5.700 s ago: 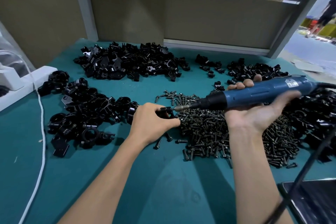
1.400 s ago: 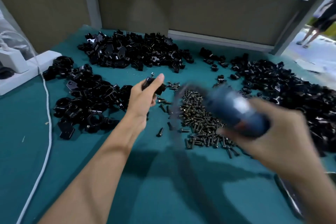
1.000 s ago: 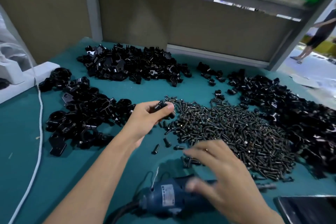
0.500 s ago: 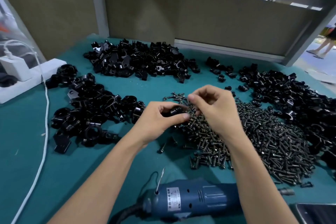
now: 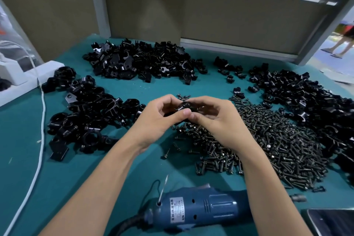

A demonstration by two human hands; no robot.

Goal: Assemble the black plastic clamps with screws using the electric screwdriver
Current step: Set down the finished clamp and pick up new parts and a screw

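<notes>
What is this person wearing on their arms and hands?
Nothing that shows: the left hand and right hand are bare, without gloves, and both forearms are uncovered to the frame's edge, with no sleeve, watch or bracelet in view.

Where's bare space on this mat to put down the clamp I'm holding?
Best: bare mat near left, between the white cable and your left forearm, this side of the left clamp pile. Also the strip this side of the back clamp pile. Crowded: screw heap and right clamp pile; screwdriver lies at the near edge.
</notes>
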